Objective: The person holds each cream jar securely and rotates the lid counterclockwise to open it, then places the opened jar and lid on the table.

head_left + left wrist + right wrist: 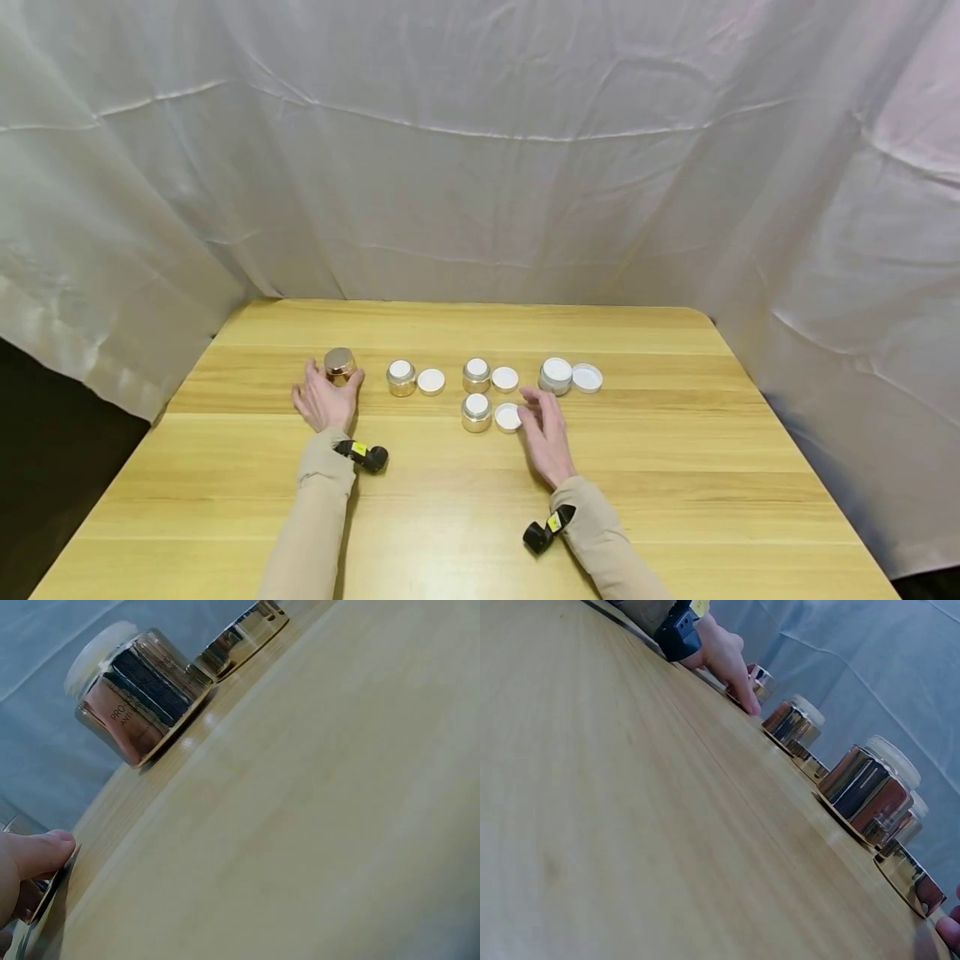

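Note:
At the far left of the row, my left hand (330, 406) grips a capped gold cosmetic jar (340, 363), thumb on its right side and fingers on its left. In the left wrist view only the thumb (46, 851) and a sliver of that jar show. My right hand (551, 437) rests with loosely bent fingers beside an upturned white-lined gold lid (507, 417); whether it touches the lid is hard to tell. Left of that lid stands its uncapped gold jar (476, 413), a white disc on top. Fingertips (949, 930) appear near the lid in the right wrist view.
Behind stand two more uncapped gold jars (401, 378) (476, 376), each with an upturned lid (431, 382) (505, 380) at its right. A wider silvery jar (556, 377) and its lid (587, 378) are beyond my right hand. Grey curtains surround the wooden table (420, 517).

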### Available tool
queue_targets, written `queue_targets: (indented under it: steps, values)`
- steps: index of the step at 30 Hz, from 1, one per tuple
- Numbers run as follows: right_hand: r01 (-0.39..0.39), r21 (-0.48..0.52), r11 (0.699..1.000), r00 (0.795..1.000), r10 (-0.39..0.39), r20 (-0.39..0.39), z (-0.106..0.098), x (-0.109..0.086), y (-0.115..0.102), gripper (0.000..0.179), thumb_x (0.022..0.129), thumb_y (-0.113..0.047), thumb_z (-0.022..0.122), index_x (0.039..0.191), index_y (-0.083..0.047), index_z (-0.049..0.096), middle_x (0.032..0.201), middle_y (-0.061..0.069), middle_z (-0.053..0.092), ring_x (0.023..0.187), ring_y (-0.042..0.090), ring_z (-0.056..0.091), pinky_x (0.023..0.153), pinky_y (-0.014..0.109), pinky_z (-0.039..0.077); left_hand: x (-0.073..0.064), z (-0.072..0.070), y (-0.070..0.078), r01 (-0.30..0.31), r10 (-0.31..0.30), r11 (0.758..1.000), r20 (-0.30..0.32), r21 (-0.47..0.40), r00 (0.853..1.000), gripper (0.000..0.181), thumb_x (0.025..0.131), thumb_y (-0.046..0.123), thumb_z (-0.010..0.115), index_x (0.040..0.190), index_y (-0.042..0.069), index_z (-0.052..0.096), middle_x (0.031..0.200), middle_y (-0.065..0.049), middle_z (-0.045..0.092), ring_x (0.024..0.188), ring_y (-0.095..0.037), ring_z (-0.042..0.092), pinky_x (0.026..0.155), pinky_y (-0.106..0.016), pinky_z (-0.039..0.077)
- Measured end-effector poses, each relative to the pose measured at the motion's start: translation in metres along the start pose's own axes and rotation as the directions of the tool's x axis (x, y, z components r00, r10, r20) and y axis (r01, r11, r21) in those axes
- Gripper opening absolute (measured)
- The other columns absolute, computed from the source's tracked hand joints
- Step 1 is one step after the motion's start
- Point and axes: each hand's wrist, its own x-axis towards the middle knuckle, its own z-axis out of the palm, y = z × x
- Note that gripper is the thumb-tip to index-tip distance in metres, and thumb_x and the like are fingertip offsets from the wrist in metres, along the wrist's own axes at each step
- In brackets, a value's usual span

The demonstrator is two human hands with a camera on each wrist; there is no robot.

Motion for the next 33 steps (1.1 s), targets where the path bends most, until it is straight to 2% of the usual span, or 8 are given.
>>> queue_targets:
  steps: [3, 6, 10, 15, 21, 27, 30, 33]
  values:
    - [-0.002, 0.0, 1.0, 1.0, 0.002, -0.001, 0.001, 0.0, 0.0, 0.033, 0.098, -0.011, 0.055, 0.129, 0.0, 0.057, 0.125, 0.019, 0.059, 0.111, 0.032, 0.061, 0.102, 0.046, 0.051, -0.004, -0.002, -0.001, 0.043, -0.043, 0.995, 0.002, -0.086, 0.999, 0.085, 0.084, 0.031, 0.079, 0.15, -0.002, 0.038, 0.151, -0.025, 0.049, 0.146, -0.043, 0.035, 0.129, -0.054, 0.01]
    - [-0.004, 0.008, 1.0, 1.0, 0.004, -0.003, 0.001, 0.0, 0.0, 0.033, 0.098, -0.011, 0.055, 0.129, -0.001, 0.058, 0.125, 0.019, 0.06, 0.111, 0.032, 0.061, 0.101, 0.045, 0.051, -0.011, -0.003, -0.002, 0.074, -0.082, 0.975, -0.029, -0.209, 0.996, 0.08, 0.082, 0.028, 0.081, 0.148, 0.004, 0.042, 0.147, -0.021, 0.055, 0.144, -0.041, 0.038, 0.124, -0.055, 0.023]
    - [-0.011, 0.014, 1.0, 1.0, 0.011, 0.002, 0.002, 0.001, 0.001, 0.033, 0.098, -0.011, 0.056, 0.129, -0.001, 0.058, 0.125, 0.019, 0.059, 0.111, 0.032, 0.061, 0.102, 0.045, 0.051, -0.023, -0.005, 0.0, 0.078, -0.11, 0.922, -0.063, -0.38, 0.992, 0.07, 0.078, 0.016, 0.085, 0.137, 0.005, 0.05, 0.135, -0.02, 0.065, 0.126, -0.035, 0.057, 0.114, -0.049, 0.04]
    - [-0.025, 0.026, 0.999, 1.0, 0.024, 0.007, 0.001, 0.001, 0.001, 0.032, 0.099, -0.012, 0.055, 0.13, -0.002, 0.058, 0.127, 0.019, 0.059, 0.112, 0.031, 0.061, 0.103, 0.043, 0.05, -0.044, -0.007, 0.006, 0.109, -0.159, 0.852, -0.054, -0.512, 0.986, 0.065, 0.073, 0.008, 0.088, 0.128, 0.005, 0.054, 0.13, -0.016, 0.068, 0.119, -0.026, 0.062, 0.109, -0.04, 0.05]
    - [-0.026, 0.037, 0.999, 1.0, 0.027, -0.007, -0.001, 0.002, 0.001, 0.032, 0.1, -0.01, 0.055, 0.13, -0.002, 0.058, 0.127, 0.019, 0.059, 0.113, 0.03, 0.06, 0.103, 0.042, 0.05, -0.062, -0.002, 0.014, 0.101, -0.133, 0.802, -0.01, -0.589, 0.991, 0.062, 0.071, 0.006, 0.089, 0.121, 0.008, 0.054, 0.127, -0.011, 0.065, 0.114, -0.013, 0.061, 0.108, -0.028, 0.051]
    - [-0.039, 0.052, 0.998, 0.999, 0.04, -0.021, 0.0, 0.0, -0.005, 0.032, 0.1, -0.004, 0.053, 0.131, 0.003, 0.056, 0.128, 0.024, 0.057, 0.116, 0.037, 0.059, 0.105, 0.043, 0.05, -0.071, 0.001, 0.018, 0.062, -0.096, 0.748, -0.014, -0.661, 0.995, 0.059, 0.07, 0.002, 0.089, 0.117, 0.01, 0.055, 0.115, 0.0, 0.061, 0.102, -0.004, 0.061, 0.095, -0.011, 0.052]
    - [-0.015, 0.084, 0.996, 0.998, 0.02, -0.053, -0.002, -0.002, -0.016, 0.031, 0.097, 0.002, 0.053, 0.127, 0.01, 0.056, 0.125, 0.031, 0.057, 0.116, 0.043, 0.057, 0.102, 0.035, 0.052, -0.074, 0.002, 0.02, 0.037, -0.061, 0.706, -0.008, -0.708, 0.998, 0.057, 0.069, -0.003, 0.088, 0.114, 0.01, 0.055, 0.108, 0.002, 0.062, 0.097, -0.005, 0.063, 0.089, -0.01, 0.054]
    - [0.04, 0.094, 0.995, 0.994, -0.029, -0.107, -0.005, -0.005, -0.03, 0.028, 0.094, 0.007, 0.055, 0.121, 0.014, 0.058, 0.117, 0.033, 0.058, 0.108, 0.035, 0.057, 0.095, 0.025, 0.053, -0.076, 0.004, 0.022, 0.025, -0.034, 0.67, 0.003, -0.742, 0.999, 0.054, 0.07, -0.005, 0.087, 0.111, 0.01, 0.056, 0.103, 0.006, 0.064, 0.092, -0.003, 0.065, 0.085, -0.01, 0.055]
